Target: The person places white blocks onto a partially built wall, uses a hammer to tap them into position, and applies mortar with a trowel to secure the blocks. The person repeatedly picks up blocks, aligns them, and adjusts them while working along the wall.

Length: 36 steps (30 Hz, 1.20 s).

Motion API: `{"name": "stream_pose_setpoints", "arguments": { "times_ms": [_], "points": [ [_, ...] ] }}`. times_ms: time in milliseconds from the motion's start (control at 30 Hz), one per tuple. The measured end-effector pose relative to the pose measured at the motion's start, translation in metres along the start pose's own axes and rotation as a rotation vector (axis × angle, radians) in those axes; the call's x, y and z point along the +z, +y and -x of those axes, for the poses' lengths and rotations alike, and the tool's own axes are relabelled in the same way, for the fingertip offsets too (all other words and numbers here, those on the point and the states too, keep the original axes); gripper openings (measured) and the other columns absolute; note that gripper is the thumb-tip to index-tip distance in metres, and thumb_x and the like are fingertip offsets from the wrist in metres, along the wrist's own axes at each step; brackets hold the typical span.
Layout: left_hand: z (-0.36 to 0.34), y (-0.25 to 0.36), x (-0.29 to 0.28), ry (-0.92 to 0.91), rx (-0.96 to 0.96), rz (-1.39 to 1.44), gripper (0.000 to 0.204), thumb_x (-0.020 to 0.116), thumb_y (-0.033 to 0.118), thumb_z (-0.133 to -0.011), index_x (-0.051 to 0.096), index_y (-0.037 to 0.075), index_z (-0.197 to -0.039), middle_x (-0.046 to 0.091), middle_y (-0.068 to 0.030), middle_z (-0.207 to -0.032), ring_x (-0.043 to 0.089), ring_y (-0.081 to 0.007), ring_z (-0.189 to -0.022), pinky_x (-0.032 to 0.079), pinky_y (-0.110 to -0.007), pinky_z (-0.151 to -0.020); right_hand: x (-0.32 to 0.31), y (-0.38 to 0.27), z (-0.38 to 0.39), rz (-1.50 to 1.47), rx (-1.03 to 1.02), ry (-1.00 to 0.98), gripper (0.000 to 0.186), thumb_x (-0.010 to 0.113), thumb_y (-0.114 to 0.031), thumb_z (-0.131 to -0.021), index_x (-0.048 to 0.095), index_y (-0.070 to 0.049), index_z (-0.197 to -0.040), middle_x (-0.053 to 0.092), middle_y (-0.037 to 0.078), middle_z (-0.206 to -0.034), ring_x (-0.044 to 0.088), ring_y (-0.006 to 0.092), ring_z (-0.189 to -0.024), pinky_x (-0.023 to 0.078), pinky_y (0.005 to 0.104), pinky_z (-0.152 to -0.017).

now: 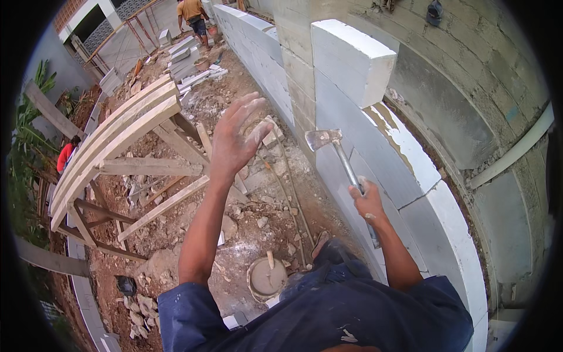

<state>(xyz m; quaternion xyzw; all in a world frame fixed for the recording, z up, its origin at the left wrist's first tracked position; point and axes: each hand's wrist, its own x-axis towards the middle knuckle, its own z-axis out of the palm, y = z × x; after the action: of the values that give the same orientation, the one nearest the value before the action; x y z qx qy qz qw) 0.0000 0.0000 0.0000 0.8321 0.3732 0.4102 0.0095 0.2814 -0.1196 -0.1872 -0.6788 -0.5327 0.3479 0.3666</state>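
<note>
My left hand is raised near the middle of the view, dusty, with its fingers apart and holding nothing. My right hand grips the shaft of a metal hatchet-like hammer, whose broad head is beside the face of a white block wall on the right. Above it, a loose-looking white block sits on the wall's top, next to an exposed strip of beige mortar. Below, on the ground, stands a bucket of grey slurry with a wooden-handled tool in it.
A curved wooden frame stands at left over rubble. An older masonry wall and a pale pipe run along the right. Two other people, one in orange, one in red, are farther off. Stacked blocks lie behind.
</note>
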Motion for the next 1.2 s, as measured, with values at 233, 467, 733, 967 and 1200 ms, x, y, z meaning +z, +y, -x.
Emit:
{"name": "stream_pose_setpoints", "arguments": {
  "times_ms": [233, 467, 733, 967, 1200],
  "points": [
    [-0.189, -0.018, 0.128, -0.169, 0.492, -0.246, 0.094, 0.087, 0.035, -0.064, 0.042, 0.022, -0.146, 0.038, -0.0096, -0.152, 0.045, -0.0371, -0.131, 0.041, -0.047, -0.107, 0.021, -0.009, -0.072, -0.065, -0.176, 0.160, 0.037, 0.062, -0.019, -0.090, 0.059, 0.002, -0.120, 0.066, 0.026, -0.094, 0.064, 0.0434, -0.090, 0.049, 0.0427, -0.081],
    [-0.244, -0.043, 0.216, -0.391, 0.673, -0.297, 0.109, 0.091, 0.029, -0.054, 0.036, 0.031, -0.149, 0.035, -0.0056, -0.155, 0.039, -0.0397, -0.136, 0.036, -0.049, -0.113, 0.013, -0.011, -0.101, -0.019, 0.009, 0.050, 0.041, 0.062, -0.017, -0.090, 0.057, 0.003, -0.126, 0.064, 0.030, -0.103, 0.064, 0.0423, -0.097, 0.048, 0.0426, -0.086],
    [-0.247, -0.049, 0.225, -0.385, 0.656, -0.196, 0.105, 0.090, 0.025, -0.055, 0.039, 0.034, -0.147, 0.042, -0.0021, -0.151, 0.045, -0.0382, -0.133, 0.042, -0.048, -0.109, -0.007, -0.021, -0.140, -0.145, 0.013, 0.117, 0.043, 0.063, -0.019, -0.091, 0.058, 0.001, -0.128, 0.065, 0.030, -0.107, 0.065, 0.0382, -0.095, 0.048, 0.0388, -0.085],
    [-0.251, -0.049, 0.227, -0.382, 0.691, -0.184, 0.105, 0.090, 0.026, -0.055, 0.040, 0.033, -0.146, 0.044, -0.0034, -0.150, 0.047, -0.0395, -0.130, 0.043, -0.048, -0.108, 0.013, -0.011, -0.139, -0.109, -0.071, 0.083, 0.043, 0.063, -0.020, -0.091, 0.058, 0.003, -0.127, 0.067, 0.029, -0.097, 0.068, 0.0347, -0.087, 0.049, 0.0383, -0.083],
    [-0.250, -0.053, 0.229, -0.361, 0.710, -0.169, 0.108, 0.091, 0.025, -0.053, 0.038, 0.031, -0.147, 0.042, -0.0061, -0.151, 0.048, -0.0431, -0.129, 0.043, -0.050, -0.106, 0.012, -0.014, -0.154, -0.093, -0.059, 0.249, 0.043, 0.064, -0.020, -0.089, 0.059, 0.002, -0.126, 0.065, 0.030, -0.095, 0.065, 0.0383, -0.083, 0.049, 0.0407, -0.080]
  ]
}}
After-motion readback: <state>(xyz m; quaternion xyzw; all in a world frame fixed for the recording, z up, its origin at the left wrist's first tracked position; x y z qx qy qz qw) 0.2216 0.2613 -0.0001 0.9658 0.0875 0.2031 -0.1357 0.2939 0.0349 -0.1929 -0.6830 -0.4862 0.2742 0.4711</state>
